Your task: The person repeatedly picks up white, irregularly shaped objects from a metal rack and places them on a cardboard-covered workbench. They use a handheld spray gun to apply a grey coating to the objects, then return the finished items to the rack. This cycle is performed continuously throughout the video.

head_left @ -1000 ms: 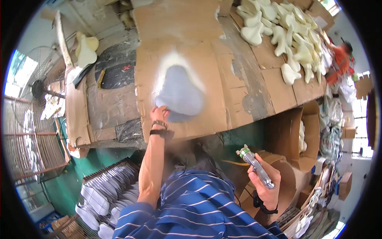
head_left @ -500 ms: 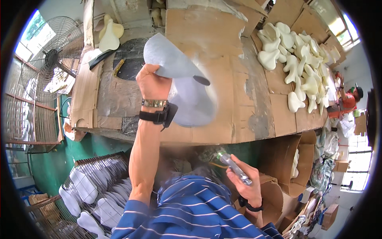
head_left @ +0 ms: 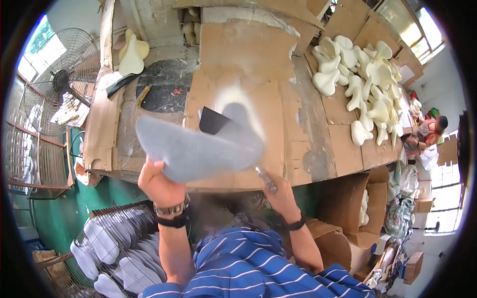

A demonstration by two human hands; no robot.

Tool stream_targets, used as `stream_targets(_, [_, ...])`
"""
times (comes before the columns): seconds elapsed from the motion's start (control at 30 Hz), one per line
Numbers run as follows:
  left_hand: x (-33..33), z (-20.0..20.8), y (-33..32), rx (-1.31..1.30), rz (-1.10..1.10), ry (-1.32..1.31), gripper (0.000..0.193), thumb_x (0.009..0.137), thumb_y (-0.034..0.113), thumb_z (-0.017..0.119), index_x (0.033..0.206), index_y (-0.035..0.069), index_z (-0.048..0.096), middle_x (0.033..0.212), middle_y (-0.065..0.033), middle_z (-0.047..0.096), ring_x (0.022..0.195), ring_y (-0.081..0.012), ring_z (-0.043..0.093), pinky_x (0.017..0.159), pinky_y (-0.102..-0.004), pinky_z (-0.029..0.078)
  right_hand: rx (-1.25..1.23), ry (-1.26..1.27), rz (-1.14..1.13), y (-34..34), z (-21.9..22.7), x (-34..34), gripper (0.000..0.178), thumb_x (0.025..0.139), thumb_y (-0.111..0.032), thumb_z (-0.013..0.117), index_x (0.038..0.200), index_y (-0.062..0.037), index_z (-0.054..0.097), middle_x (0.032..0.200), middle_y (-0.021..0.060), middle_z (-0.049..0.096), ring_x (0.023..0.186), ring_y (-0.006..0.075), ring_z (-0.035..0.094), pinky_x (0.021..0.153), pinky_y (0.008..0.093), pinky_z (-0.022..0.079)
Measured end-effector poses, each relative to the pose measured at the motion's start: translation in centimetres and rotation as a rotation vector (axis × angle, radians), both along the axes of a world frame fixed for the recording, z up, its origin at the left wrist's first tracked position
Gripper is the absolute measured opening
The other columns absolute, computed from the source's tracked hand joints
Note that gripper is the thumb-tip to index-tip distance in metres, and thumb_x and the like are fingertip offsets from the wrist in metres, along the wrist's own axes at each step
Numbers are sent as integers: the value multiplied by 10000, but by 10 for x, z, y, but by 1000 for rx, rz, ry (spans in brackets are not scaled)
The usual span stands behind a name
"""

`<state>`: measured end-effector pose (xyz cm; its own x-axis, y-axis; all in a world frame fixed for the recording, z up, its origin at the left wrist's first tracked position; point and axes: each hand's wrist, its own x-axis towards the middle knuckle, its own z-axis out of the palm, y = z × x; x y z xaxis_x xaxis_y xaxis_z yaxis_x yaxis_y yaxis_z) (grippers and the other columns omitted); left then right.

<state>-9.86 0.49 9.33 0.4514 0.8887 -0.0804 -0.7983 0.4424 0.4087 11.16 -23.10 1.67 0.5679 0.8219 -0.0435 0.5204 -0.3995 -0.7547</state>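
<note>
In my left hand [head_left: 160,181] is the lower left edge of a thin grey saddle-shaped sheet [head_left: 186,149], pinched by the fingers and raised off the table. A black patch [head_left: 214,120] shows at its upper edge, perhaps its folded underside. Grey material with a rounded nose [head_left: 237,113] lies on the cardboard just beyond; I cannot tell whether it is a separate sheet. Close to the sheet's lower right edge, my right hand [head_left: 281,196] is closed round a silver spray gun [head_left: 267,181], partly hidden by the fingers.
Cardboard [head_left: 248,49] covers the table. Cream saddle-shaped foam pieces [head_left: 370,84] are heaped at right. Wire racks of grey sheets [head_left: 134,258] stand lower left, below a caged fan [head_left: 62,79]. Cardboard drums [head_left: 355,213] stand lower right. Another person [head_left: 428,134] is at far right.
My left hand has moved down and left, and the grey sheet now spreads broadly across the near table. My right hand has brought the spray gun up and left to the sheet's edge.
</note>
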Motion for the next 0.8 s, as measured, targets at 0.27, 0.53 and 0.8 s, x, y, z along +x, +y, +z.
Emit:
stream_targets(0.27, [-81,-27,-49,-127,348,106,458,802,78,536,1245,-31,583,1148,-140,675,1056,-294,659,951,-471,527,-261,-671,-102,68,-146,109,722,822,-169,725,1445,37,424,1229,273,590,1187,442,553,1003,533,459])
stream_targets(0.53, [-174,-83,-119,-113,806,187,475,777,57,532,1240,-16,607,1179,-114,682,1098,-271,646,998,-426,497,-518,-605,196,78,-169,57,745,850,-228,735,1467,60,432,1526,317,392,1429,446,373,1189,496,321])
stream_targets(0.8, [-264,-62,-166,-170,1202,2,453,745,69,545,1184,-21,610,1158,-127,688,1113,-318,640,1032,-481,484,-314,-416,724,117,-182,4,641,832,-140,728,1399,78,523,1497,336,422,1389,474,413,1188,468,331])
